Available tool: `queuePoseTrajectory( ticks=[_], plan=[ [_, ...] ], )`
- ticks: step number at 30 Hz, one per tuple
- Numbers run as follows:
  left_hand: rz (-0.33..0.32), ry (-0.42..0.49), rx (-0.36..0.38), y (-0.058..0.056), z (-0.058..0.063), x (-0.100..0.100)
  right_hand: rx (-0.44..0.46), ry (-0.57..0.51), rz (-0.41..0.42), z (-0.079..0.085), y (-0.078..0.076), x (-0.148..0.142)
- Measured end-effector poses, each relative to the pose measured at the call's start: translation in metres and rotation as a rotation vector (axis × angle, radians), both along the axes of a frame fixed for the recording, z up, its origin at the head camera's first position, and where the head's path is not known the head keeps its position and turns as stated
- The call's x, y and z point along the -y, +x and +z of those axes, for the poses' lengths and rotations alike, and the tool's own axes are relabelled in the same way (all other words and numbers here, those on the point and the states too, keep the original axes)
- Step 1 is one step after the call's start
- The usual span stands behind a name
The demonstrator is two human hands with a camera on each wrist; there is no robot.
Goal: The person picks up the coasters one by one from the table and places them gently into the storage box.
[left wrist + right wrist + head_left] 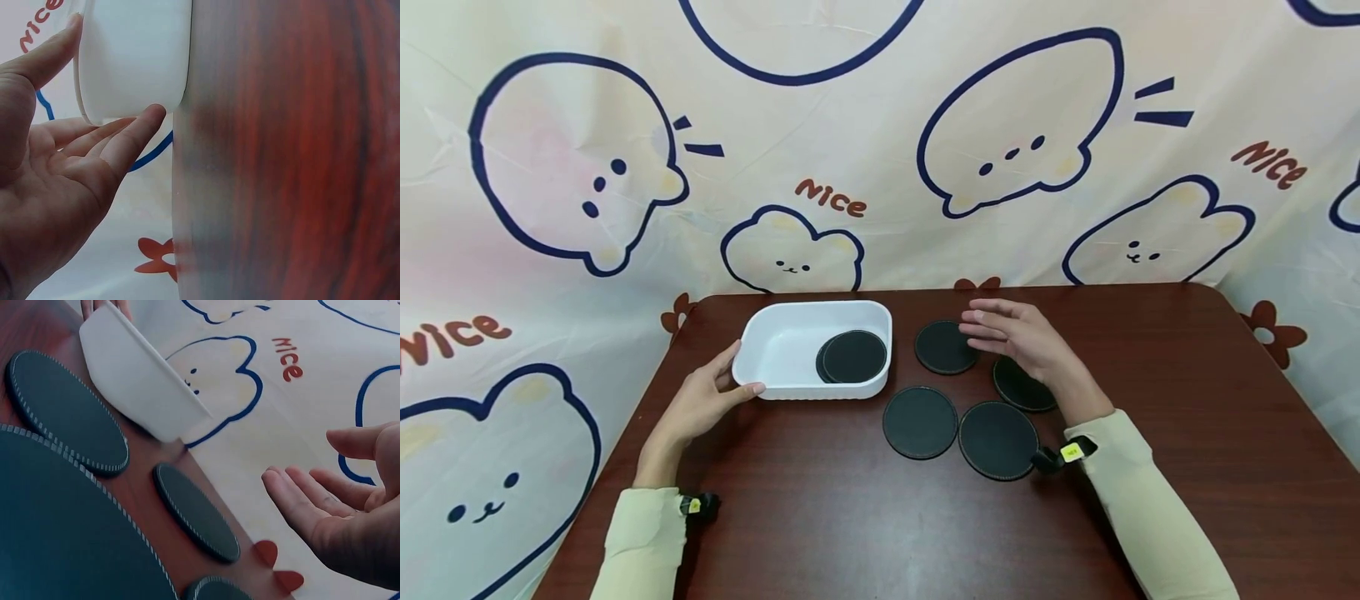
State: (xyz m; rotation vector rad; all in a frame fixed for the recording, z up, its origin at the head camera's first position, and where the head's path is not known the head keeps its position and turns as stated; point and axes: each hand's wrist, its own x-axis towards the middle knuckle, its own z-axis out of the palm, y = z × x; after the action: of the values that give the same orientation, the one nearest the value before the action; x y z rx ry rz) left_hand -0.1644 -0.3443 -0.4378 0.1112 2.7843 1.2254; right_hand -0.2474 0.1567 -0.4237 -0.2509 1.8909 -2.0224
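Observation:
My left hand (pixel 700 404) holds the left end of a white plastic tray (pixel 775 346), its thumb at the near corner and its fingers along the end wall. In the left wrist view, the thumb and fingertips touch the white tray (pixel 134 59). Two round black coasters (pixel 854 357) overlap inside the tray's right part. On the table, several more lie flat: a back coaster (pixel 942 347), a front left coaster (pixel 921 422), a front right coaster (pixel 998 441) and a partly covered coaster (pixel 1021 388). Above them hovers my right hand (pixel 1018 337), fingers extended, holding nothing.
Everything stands on a dark brown wooden table (pixel 820 517). Behind it and at both sides hangs a pale cloth (pixel 895 250) printed with cartoon animals and "Nice". The coasters have light stitching round their edges.

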Motion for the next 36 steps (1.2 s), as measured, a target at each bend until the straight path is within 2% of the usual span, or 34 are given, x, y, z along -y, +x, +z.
queuePoseTrajectory(
  ticks=[10, 36],
  plan=[
    [0.014, -0.002, 0.017, 0.001, 0.001, 0.0, 0.04, -0.022, -0.028, -0.006, 0.006, -0.034],
    [0.011, 0.01, 0.005, -0.001, -0.001, 0.0, -0.001, 0.109, -0.094, -0.014, 0.024, -0.12]
  ],
)
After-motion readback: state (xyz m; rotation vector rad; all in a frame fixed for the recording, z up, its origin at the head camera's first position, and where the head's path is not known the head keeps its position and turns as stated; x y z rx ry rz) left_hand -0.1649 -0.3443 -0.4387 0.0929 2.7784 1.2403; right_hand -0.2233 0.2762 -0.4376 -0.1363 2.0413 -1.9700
